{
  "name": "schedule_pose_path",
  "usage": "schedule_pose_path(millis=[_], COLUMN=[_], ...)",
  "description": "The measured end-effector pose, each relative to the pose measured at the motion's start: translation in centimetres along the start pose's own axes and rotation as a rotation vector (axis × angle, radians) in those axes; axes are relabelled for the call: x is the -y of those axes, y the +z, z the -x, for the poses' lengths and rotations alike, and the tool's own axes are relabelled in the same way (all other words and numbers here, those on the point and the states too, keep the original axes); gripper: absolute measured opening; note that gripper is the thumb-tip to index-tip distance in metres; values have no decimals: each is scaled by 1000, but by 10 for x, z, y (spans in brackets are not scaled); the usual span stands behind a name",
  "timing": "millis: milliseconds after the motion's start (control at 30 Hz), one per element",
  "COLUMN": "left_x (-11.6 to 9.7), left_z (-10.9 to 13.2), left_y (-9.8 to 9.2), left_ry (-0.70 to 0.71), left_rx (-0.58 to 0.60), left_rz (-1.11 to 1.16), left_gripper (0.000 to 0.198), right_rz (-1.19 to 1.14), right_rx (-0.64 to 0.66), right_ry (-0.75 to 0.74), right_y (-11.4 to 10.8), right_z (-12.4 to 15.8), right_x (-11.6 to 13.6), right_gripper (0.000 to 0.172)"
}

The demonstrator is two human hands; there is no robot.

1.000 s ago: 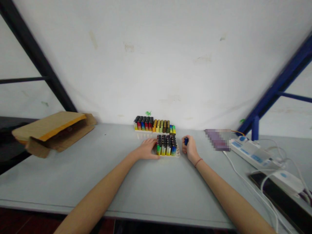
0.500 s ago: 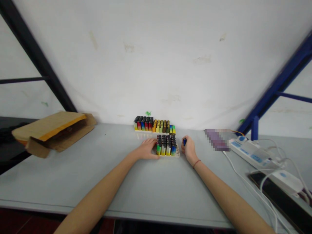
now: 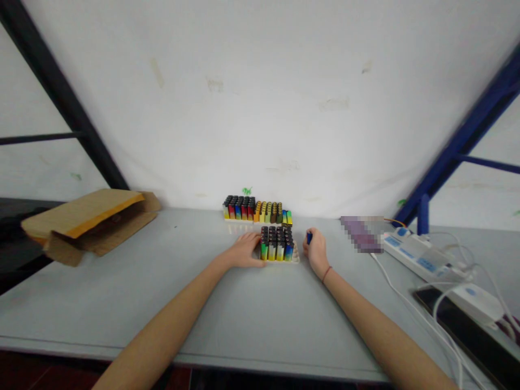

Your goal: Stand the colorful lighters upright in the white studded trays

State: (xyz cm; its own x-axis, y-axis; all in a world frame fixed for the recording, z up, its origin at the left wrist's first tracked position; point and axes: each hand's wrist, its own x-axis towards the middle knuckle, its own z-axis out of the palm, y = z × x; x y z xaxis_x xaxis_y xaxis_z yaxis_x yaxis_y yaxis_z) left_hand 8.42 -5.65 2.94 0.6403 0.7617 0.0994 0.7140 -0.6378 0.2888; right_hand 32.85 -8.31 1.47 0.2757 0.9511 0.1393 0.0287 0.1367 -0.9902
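Note:
Several lighters (image 3: 277,250) with black tops and coloured bodies stand upright in a pale tray (image 3: 296,257) at the middle of the table. My left hand (image 3: 245,251) is at the tray's left side, thumb along its front edge and fingers behind, gripping it. To the right of the tray, my right hand (image 3: 315,250) is closed around a blue lighter (image 3: 309,237), mostly hidden by the fingers. The tray's right side shows bare slots.
More lighters (image 3: 239,208) stand in a row by the wall, with yellow ones (image 3: 268,212) beside them. An open cardboard box (image 3: 87,216) lies left. A blurred purple item (image 3: 361,233), a power strip (image 3: 426,264), white cables and a black phone-like slab (image 3: 467,330) are right.
The view has shifted very slightly. My right hand has moved a little to the right with the blue lighter; my left hand stays at the tray.

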Motion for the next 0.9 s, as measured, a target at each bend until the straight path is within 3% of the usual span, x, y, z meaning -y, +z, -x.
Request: schedule_pose_path(millis=[100, 333, 533, 667, 900], left_x=[0, -1, 0, 0, -3], left_z=[0, 0, 0, 0, 1], left_y=[0, 0, -1, -1, -3], left_ry=[-4, -3, 10, 19, 12], left_rx=[13, 9, 1, 3, 6], left_rz=[-11, -19, -16, -8, 11], left_gripper=[81, 81, 79, 80, 80], right_rz=[38, 228, 109, 67, 148], right_rx=[-69, -65, -146, -110, -2], right_ry=[-52, -287, -183, -254, -368], right_y=[2, -1, 3, 1, -8], right_z=[3, 12, 12, 6, -2], right_x=[3, 13, 10, 9, 13], right_gripper=[28, 23, 31, 24, 32])
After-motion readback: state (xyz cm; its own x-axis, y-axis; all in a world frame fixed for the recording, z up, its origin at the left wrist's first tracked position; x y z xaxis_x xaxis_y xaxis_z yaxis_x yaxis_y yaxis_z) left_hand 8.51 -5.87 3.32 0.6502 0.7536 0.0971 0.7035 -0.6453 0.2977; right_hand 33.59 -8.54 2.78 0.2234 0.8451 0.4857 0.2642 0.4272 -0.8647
